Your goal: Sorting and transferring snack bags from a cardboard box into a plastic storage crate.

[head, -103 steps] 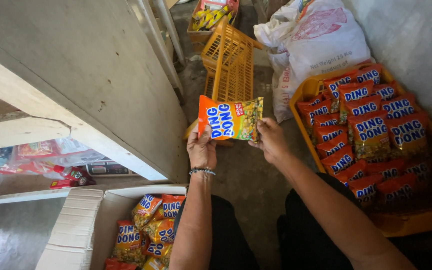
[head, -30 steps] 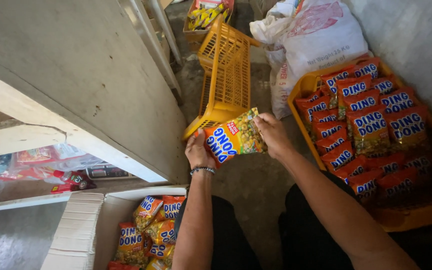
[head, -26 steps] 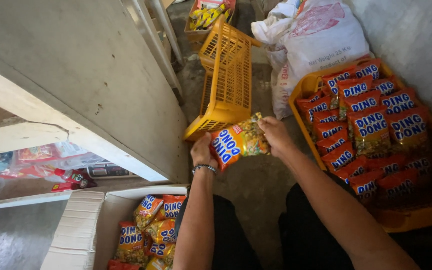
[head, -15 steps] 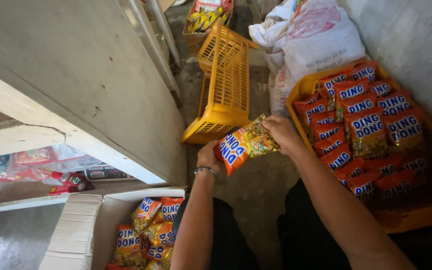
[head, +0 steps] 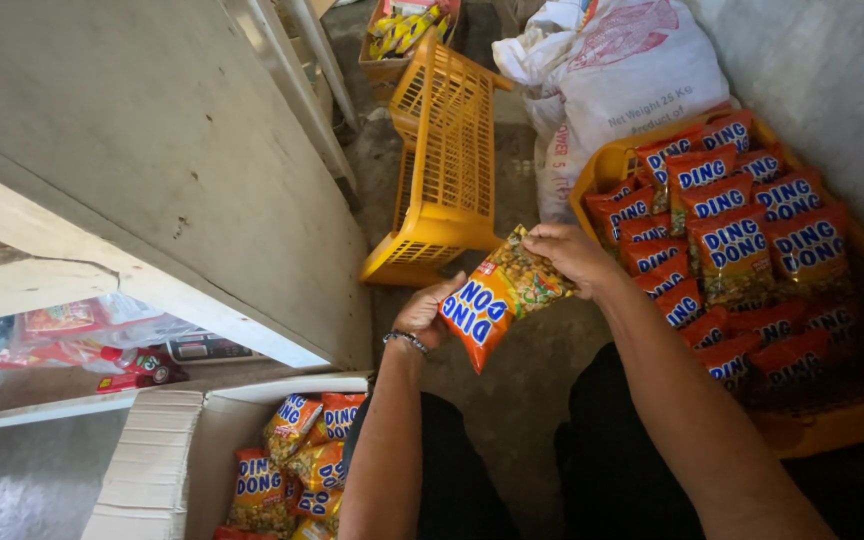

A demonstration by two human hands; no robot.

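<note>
Both hands hold one orange snack packet [head: 500,297] with a clear window of mixed nuts, tilted, in the middle of the view. My left hand [head: 426,312] grips its lower left edge; a bracelet sits on that wrist. My right hand [head: 570,255] pinches its upper right corner. To the right, a yellow tray [head: 597,172] holds several rows of the same packets [head: 742,245], laid overlapping. At the bottom left, a white cardboard box [head: 157,470] contains several more packets [head: 297,470].
An empty yellow plastic basket [head: 447,170] lies on its side on the concrete floor ahead. A white sack [head: 617,75] leans by the wall. A wooden shelf board [head: 132,170] slants over the left; wrapped goods [head: 72,335] lie beneath it. A far box [head: 402,30] holds yellow packs.
The packet has moved down and to the right and rotated from level to tilted. Both hands have kept hold of it and shifted with it.
</note>
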